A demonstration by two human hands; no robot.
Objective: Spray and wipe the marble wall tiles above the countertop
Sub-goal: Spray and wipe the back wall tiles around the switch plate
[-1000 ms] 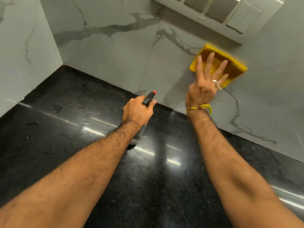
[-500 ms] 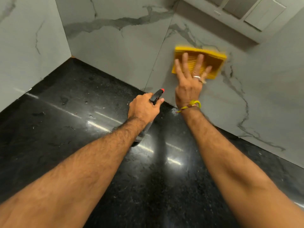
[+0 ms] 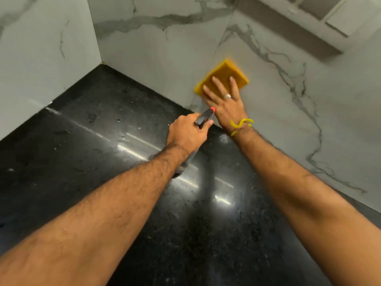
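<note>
The right hand (image 3: 225, 104), fingers spread, presses the yellow cloth (image 3: 221, 77) flat against the marble wall tile (image 3: 278, 120) just above the counter (image 3: 103, 141) for even wiping contact, while the left hand (image 3: 188, 134) grips the spray bottle (image 3: 204, 118), nozzle toward the tile, ready for respraying.

Kitchen corner with a glossy black speckled countertop (image 3: 86, 153), streaks of overhead light glaring off it plus a few wet spots. Up top right, a recessed grey ledge (image 3: 288, 29) with pale flat panels (image 3: 350, 17), kinda blurry.

Cloth (image 3: 221, 76) on wall tile (image 3: 268, 96), above countertop (image 3: 103, 151); spray bottle (image 3: 203, 118) left of it.
</note>
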